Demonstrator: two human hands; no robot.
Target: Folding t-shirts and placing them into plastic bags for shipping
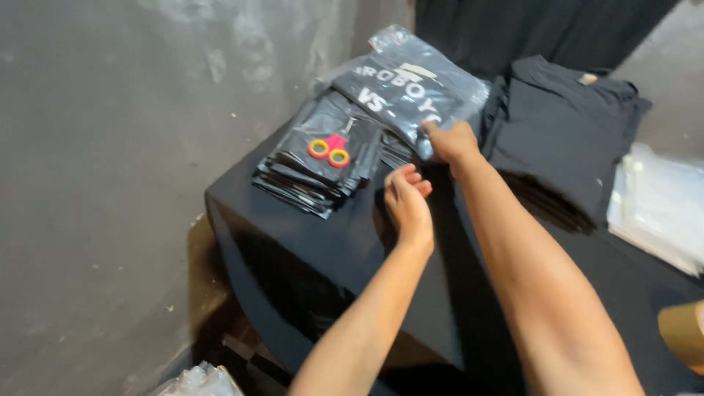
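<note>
Two hands over black-draped bench (pixel 308 242). Right hand (pixel 453 141) pinching near edge of clear-bagged black garment (pixel 411 92), atop stack at twelve o'clock. Left hand (pixel 407 202) loosely curled, empty, just below. Red-and-yellow scissors (pixel 330 150) on black bag pile (pixel 323 158), ten o'clock.

Both forearms are bare all the way up, no sleeves in sight, so short sleeves or none, can't tell. No watch, no bracelet, no gloves. Left hand (pixel 408 202) and right hand (pixel 452 142) are bare too, no rings that I can make out. Nails look short. Arms are fairly solid, the right one looks thicker since it's closer to the camera.
</note>
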